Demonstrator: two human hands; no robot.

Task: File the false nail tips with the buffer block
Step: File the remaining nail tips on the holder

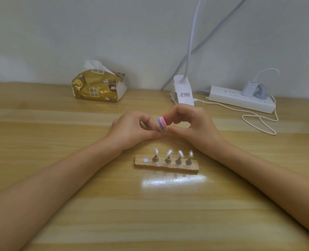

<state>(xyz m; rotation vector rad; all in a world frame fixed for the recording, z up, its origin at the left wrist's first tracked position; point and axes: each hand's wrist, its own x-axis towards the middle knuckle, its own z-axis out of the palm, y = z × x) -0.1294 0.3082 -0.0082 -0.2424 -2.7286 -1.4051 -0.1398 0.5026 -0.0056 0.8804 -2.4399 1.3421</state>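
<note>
Inventory from my remote feed, head view:

1. Block (162,122): pink and purple layers, held above the bench (59,178), mid-scene, behind the rack.
2. Right hand (191,124): fingers pinching the block, thumb underneath, forefinger on top.
3. Left hand (130,129): fingers curled, thumb and forefinger pinching a small pale piece (160,130) against the block's lower edge. I cannot tell what the piece is, as it is mostly hidden.
4. Rack (166,166): a wooden strip lying flat on the bench, just in front of both hands.
5. Tips (169,152): I count four, each upright on a metal stand, in a row along the rack.
6. Disc (145,160): round, pale, at the rack's left end.
7. Tissue pack (98,86): gold wrapper, far left by the wall.
8. Clamp (183,91): white, behind the right hand.
9. Power strip (240,99): white, far right, with plugs in it.
10. Cable (259,122): white, looped beside the strip.
</note>
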